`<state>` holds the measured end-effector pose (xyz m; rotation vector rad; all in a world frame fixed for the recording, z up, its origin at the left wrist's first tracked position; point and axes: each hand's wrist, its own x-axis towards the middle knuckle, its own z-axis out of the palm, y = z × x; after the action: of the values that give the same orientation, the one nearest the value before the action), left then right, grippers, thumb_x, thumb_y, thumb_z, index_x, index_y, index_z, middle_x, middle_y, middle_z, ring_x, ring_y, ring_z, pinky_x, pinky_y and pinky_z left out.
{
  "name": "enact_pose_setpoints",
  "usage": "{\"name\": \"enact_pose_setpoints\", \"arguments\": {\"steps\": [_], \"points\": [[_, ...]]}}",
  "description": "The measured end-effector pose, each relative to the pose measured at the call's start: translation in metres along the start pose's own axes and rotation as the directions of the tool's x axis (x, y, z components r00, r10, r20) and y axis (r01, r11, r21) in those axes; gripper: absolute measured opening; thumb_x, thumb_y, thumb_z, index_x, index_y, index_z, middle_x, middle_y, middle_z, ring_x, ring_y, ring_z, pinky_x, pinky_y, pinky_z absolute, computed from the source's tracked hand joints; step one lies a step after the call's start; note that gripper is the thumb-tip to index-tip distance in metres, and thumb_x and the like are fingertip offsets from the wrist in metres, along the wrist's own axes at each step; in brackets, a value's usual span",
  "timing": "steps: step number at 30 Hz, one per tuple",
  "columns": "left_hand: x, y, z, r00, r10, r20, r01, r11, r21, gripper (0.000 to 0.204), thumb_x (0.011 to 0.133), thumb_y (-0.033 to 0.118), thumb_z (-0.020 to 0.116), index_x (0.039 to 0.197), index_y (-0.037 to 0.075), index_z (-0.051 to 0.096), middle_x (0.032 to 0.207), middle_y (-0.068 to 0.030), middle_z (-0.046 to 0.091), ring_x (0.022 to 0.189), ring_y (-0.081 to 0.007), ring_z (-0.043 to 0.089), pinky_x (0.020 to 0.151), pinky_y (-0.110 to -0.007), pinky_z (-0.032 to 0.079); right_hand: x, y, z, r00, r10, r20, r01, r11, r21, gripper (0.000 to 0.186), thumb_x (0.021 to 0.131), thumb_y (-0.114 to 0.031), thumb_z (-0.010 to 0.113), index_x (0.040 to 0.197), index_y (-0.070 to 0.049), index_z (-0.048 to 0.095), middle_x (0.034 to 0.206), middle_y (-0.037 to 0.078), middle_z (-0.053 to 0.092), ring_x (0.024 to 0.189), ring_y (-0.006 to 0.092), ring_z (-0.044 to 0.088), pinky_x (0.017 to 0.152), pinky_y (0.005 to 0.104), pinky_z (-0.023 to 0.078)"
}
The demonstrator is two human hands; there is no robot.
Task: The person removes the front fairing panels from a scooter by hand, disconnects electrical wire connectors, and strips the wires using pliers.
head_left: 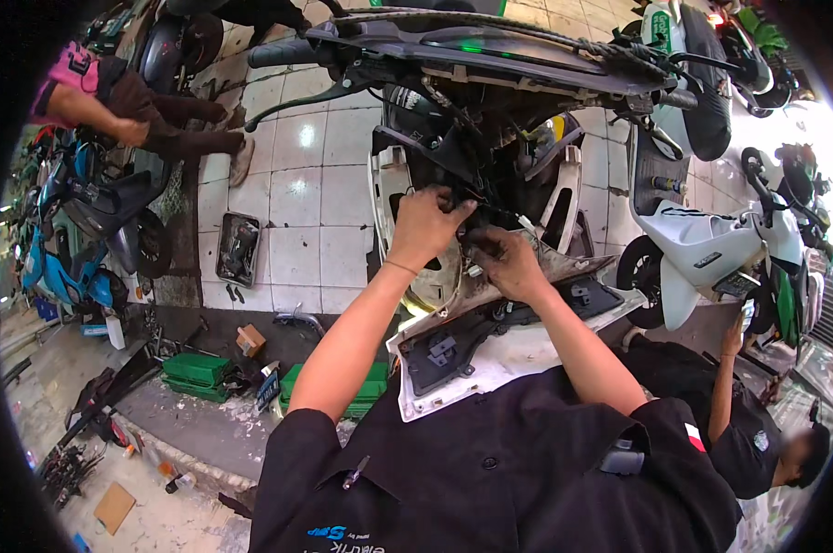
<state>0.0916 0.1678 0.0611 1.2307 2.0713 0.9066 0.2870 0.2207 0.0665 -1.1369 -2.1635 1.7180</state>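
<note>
A scooter with its front cover taken off stands before me, handlebar (pixel 453 46) at the top and black wiring (pixel 490 189) exposed beneath it. My left hand (pixel 425 226) reaches into the open front and pinches a black wire or connector. My right hand (pixel 507 263) is closed on the same bundle of wires just to the right, the two hands almost touching. A loose white body panel (pixel 508 355) with a black inner side rests against my chest below my forearms. What the fingertips hold is partly hidden.
A white scooter (pixel 702 249) is parked at right, with a crouching person in black (pixel 757 433) below it. At upper left another person (pixel 130 115) sits near blue scooters (pixel 75 230). Green crates (pixel 200 373), a metal tray (pixel 239 249) and scattered tools lie on the floor.
</note>
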Motion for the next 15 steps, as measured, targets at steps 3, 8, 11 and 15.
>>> {"name": "enact_pose_setpoints", "arguments": {"steps": [3,8,11,15], "points": [[0.005,-0.009,0.011,0.995,0.074,-0.060,-0.069,0.995,0.074,0.029,0.090,0.025,0.074,0.099,-0.002,0.078,0.090,-0.0235,0.075,0.085,-0.0417,0.073,0.079,-0.048,0.056,0.013,-0.002,-0.011,0.996,0.021,0.086,-0.024,0.999,0.033,0.031,0.092,-0.016,0.072,0.119,0.000,0.073,0.091,0.016,0.075,0.079,0.0229,0.070,0.078,0.0347,0.056],[0.000,-0.023,0.016,0.996,0.082,-0.029,-0.077,0.986,0.150,0.021,0.090,0.015,0.070,0.100,-0.001,0.078,0.091,-0.0239,0.075,0.086,-0.0449,0.070,0.082,-0.051,0.055,0.048,-0.003,-0.009,0.962,-0.152,-0.229,0.084,0.955,-0.284,0.028,0.097,-0.020,0.066,0.116,0.000,0.070,0.096,0.026,0.073,0.091,0.0410,0.073,0.078,0.0474,0.057],[-0.001,-0.015,0.013,0.998,0.070,-0.010,-0.067,0.982,0.174,0.021,0.092,0.015,0.069,0.102,-0.001,0.077,0.091,-0.0244,0.074,0.085,-0.0446,0.071,0.078,-0.050,0.055,0.058,-0.003,-0.003,0.974,-0.046,-0.223,-0.049,0.914,-0.402,0.029,0.097,-0.028,0.067,0.110,-0.002,0.070,0.089,0.028,0.070,0.089,0.0503,0.067,0.077,0.0537,0.054],[-0.009,-0.003,0.000,1.000,0.009,0.021,-0.011,0.994,0.106,0.023,0.093,0.019,0.071,0.103,-0.001,0.077,0.088,-0.0242,0.074,0.080,-0.0419,0.072,0.073,-0.047,0.055,0.056,-0.004,0.000,0.933,-0.053,-0.355,-0.084,0.929,-0.361,0.027,0.096,-0.030,0.067,0.103,-0.004,0.070,0.086,0.028,0.071,0.085,0.0509,0.068,0.073,0.0573,0.056]]}}
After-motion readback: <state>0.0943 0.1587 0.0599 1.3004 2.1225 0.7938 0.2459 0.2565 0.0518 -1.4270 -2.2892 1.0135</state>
